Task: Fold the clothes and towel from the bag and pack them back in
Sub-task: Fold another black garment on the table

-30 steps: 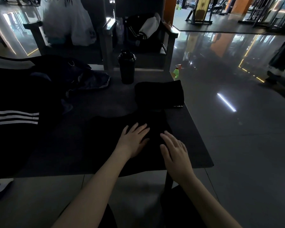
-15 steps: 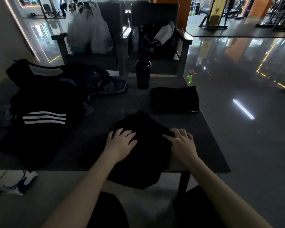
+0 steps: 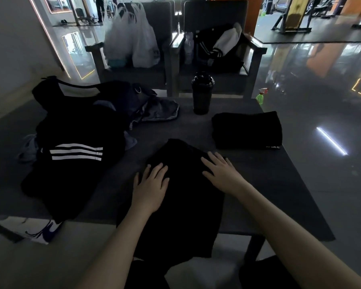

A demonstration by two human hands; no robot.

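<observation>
1. Broadly, the dark grey tabletop (image 3: 269,184) carries everything, with the person seated at its 6 o'clock edge.
2. At 9 o'clock lies a black fabric heap with three white stripes (image 3: 71,130). I cannot tell whether it is the bag or a jacket.
3. The soft black garment (image 3: 186,205) being folded sits at 6 o'clock, with its lower part hanging over the near edge. I would draw that part up onto the tabletop before the next fold, so its weight does not drag the layers askew.
4. A flat-folded black cloth (image 3: 246,130) rests at 2 o'clock, just apart from the garment. Matching its size would probably help both pack neatly.
5. The left hand (image 3: 150,184) and right hand (image 3: 221,174) lie apart, fingers straight, pressing flat on the garment's upper part and gripping nothing. Smoothing outward toward 9 and 3 o'clock should clear creases and square the edges.
6. A black plastic shaker bottle (image 3: 202,94) stands upright at 12 o'clock, well apart from the work.
</observation>
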